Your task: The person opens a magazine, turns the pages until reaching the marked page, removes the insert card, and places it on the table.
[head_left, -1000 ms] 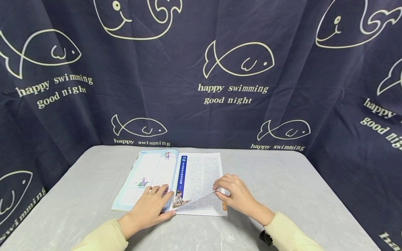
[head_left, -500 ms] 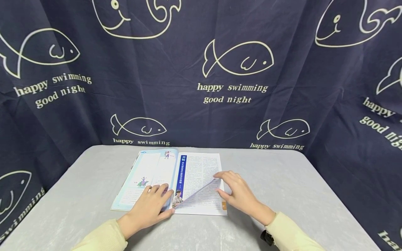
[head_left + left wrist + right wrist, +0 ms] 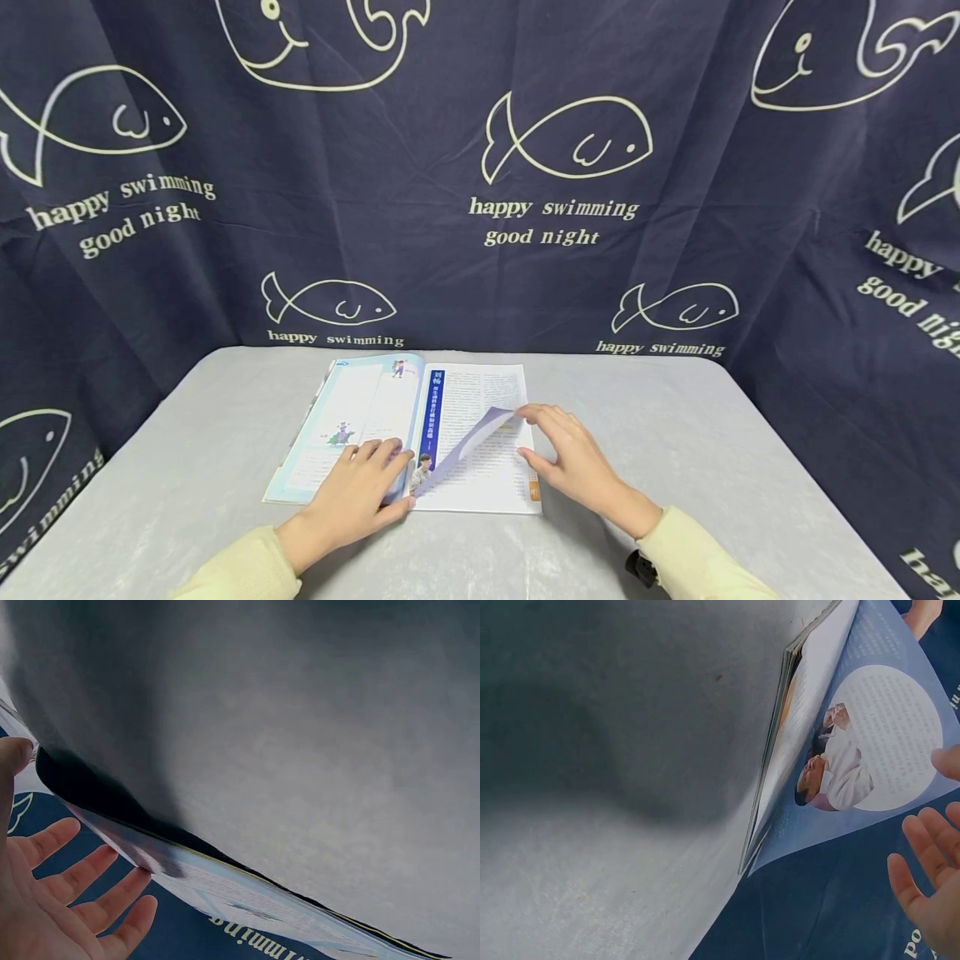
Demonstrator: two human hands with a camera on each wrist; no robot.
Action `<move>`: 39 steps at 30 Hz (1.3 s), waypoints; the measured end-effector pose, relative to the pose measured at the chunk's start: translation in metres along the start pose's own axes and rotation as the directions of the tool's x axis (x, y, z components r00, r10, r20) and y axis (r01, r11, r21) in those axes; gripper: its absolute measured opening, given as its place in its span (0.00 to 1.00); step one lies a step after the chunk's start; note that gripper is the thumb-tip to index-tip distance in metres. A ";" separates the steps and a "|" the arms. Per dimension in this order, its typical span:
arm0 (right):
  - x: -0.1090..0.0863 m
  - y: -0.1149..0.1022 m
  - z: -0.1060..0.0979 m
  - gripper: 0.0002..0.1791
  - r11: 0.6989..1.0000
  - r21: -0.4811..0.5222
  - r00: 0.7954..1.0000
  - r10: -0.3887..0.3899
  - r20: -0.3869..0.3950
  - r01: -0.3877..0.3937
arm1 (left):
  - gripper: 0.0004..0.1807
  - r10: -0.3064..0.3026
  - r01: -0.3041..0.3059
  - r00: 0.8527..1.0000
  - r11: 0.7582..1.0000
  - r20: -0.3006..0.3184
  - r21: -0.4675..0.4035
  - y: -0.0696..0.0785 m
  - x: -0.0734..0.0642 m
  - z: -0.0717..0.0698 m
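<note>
I have the left hand (image 3: 356, 492) resting spread on the left-hand page of an open magazine (image 3: 420, 408), its thumb at the near end of the fold. My right hand (image 3: 573, 458) is wide, thumb well apart from the fingertips, which touch the edge of a lifted page (image 3: 474, 442) curling between the hands. The magazine lies on the grey table (image 3: 637, 400), left of my right grip and reaching beyond both hands.

The right hand (image 3: 576, 460) has moved toward the far side, its thumb spreading from the fingertips. The page (image 3: 472, 437) now curls farther back, showing more bluish underside and uncovering more of the sheet beneath (image 3: 487, 483).
</note>
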State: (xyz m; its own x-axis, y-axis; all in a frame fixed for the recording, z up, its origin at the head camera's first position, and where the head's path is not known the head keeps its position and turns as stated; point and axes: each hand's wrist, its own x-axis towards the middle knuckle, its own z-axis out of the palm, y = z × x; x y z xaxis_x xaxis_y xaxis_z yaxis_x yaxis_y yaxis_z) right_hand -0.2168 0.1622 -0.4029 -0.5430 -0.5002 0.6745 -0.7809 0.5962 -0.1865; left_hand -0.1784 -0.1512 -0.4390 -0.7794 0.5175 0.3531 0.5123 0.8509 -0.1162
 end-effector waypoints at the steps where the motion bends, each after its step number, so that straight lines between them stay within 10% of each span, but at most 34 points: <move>1: 0.000 0.000 0.000 0.26 1.000 -0.001 1.000 -0.002 0.000 0.002 | 0.30 -0.001 0.001 1.000 1.000 -0.003 -0.004 0.000 0.000 0.000; 20: -0.009 -0.001 0.006 0.22 1.000 -0.013 0.984 0.011 0.180 -0.009 | 0.37 -0.010 0.007 0.997 0.999 -0.071 -0.041 -0.002 -0.001 -0.001; 39: -0.016 -0.009 0.007 0.25 0.997 -0.063 0.880 0.074 0.469 -0.050 | 0.56 0.052 -0.055 0.975 0.998 -0.215 -0.007 -0.005 0.002 -0.001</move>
State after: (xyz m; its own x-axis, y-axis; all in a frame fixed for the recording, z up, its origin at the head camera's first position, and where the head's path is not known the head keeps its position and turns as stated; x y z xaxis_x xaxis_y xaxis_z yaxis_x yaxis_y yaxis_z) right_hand -0.2041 0.1602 -0.4171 -0.6802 -0.6909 0.2450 -0.7319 0.6586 -0.1748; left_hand -0.1823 -0.1548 -0.4372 -0.6559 0.5299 0.5376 0.5572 0.8203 -0.1288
